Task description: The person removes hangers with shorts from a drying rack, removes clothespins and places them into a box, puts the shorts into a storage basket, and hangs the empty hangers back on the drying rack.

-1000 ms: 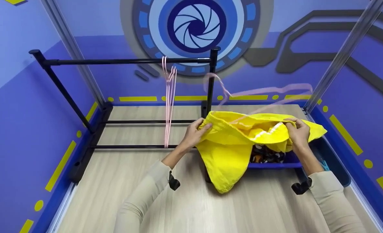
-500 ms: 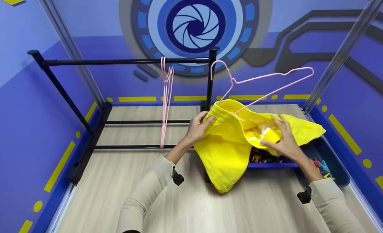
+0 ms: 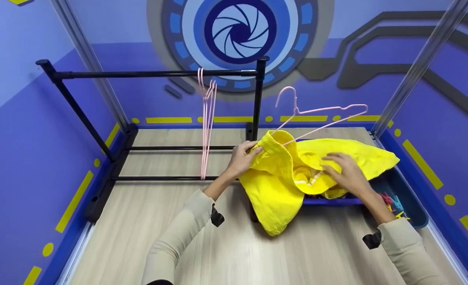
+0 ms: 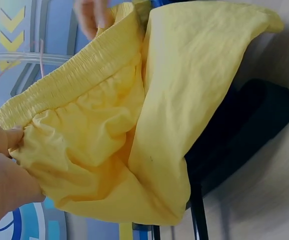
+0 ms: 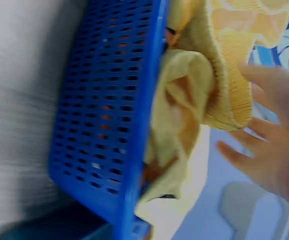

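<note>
Yellow elastic-waisted pants [image 3: 275, 198] are spread over a blue basket. My left hand [image 3: 242, 158] pinches the waistband at its left end; in the left wrist view, the thumb and fingers of that hand [image 4: 7, 175] grip the gathered band [image 4: 74, 90]. A pink hanger [image 3: 296, 103] stands tilted with its lower left part inside the waist opening and its hook up. Over the right side of the pants is my right hand [image 3: 348, 174]. In the right wrist view this hand [image 5: 279, 135] has its fingers spread beside the waistband; contact is unclear.
A black clothes rack [image 3: 154, 74] stands left, several pink hangers [image 3: 205, 118] on its bar. The perforated blue basket [image 5: 99, 100] holds more cloth under the pants. Right of it, a dark tub [image 3: 415, 209] holds coloured clothes pegs [image 3: 396, 202]. Printed walls enclose the table.
My right hand has let go of the right side of the waistband, and its fingers have straightened. The hanger rose, then shifted right and down. My left hand has kept its grip.
</note>
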Demonstrator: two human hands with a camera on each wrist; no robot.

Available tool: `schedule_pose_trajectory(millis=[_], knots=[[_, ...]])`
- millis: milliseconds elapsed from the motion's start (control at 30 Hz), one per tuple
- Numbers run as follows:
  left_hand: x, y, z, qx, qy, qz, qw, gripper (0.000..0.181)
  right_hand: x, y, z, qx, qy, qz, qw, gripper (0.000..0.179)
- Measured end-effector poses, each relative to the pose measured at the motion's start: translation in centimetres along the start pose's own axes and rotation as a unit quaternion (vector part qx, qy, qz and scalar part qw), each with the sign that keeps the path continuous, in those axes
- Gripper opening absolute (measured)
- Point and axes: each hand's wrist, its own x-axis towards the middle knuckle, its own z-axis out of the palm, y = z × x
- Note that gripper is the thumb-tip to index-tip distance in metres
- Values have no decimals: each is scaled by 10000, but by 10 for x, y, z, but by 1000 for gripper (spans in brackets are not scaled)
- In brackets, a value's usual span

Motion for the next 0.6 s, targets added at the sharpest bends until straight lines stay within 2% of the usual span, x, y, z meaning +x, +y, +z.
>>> schedule_pose_trajectory(millis=[33, 100, 167, 200, 267, 300, 400, 500, 600], knots=[[0, 0, 0, 69, -17, 63, 10000, 32, 4, -3, -3, -170, 533, -86, 9984, 26], [0, 1, 0, 227, -137, 194, 9995, 32, 13, -7, -10, -414, 1509, -276, 9873, 32], [1, 2, 1, 396, -347, 367, 9979, 32, 21, -10, -16, -691, 2112, -438, 9740, 46], [1, 3, 2, 482, -459, 457, 9967, 31, 25, -12, -19, -845, 2265, -498, 9691, 54], [1, 4, 3, 592, -641, 602, 9944, 29, 31, -15, -23, -1041, 2291, -642, 9657, 64], [2, 5, 4, 626, -689, 672, 9934, 28, 33, -16, -24, -1104, 2245, -690, 9657, 62], [2, 6, 4, 573, -713, 699, 9934, 27, 35, -17, -23, -996, 2089, -763, 9699, 40], [2, 7, 2, 370, -636, 559, 9957, 29, 32, -15, -21, -791, 1999, -716, 9740, 16], [2, 9, 0, 407, -376, 393, 9977, 28, 29, -14, -22, -827, 1953, -498, 9760, 11]])
